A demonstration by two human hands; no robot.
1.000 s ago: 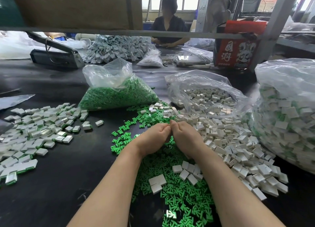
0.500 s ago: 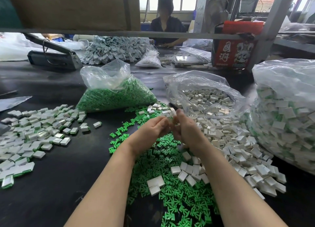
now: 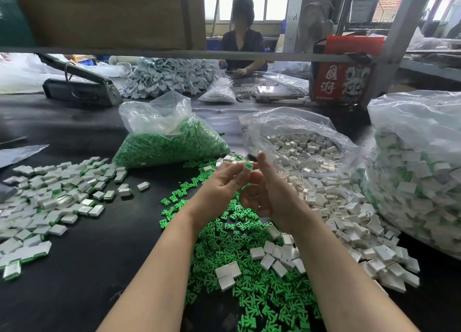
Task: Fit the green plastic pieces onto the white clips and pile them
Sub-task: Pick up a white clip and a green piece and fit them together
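Note:
My left hand [image 3: 219,187] pinches a white clip with a green piece in it [image 3: 247,167], raised above the black table [image 3: 94,269]. My right hand [image 3: 267,194] is close beside it, fingers loosely curled, thumb up; whether it touches the clip I cannot tell. Below my hands lie loose green plastic pieces [image 3: 249,281] with a few white clips [image 3: 274,256] on top. A big spread of white clips [image 3: 344,219] lies to the right. The pile of fitted clips [image 3: 45,202] is on the left.
A clear bag of green pieces [image 3: 169,142] and an open bag of white clips [image 3: 299,144] stand behind my hands. A large bag of fitted clips [image 3: 419,172] fills the right. A person [image 3: 242,44] sits across the table. A red box [image 3: 341,82] is at the back.
My hands have risen from the green heap and parted slightly. The joined clip now shows at my left fingertips, and my right hand has loosened beside it.

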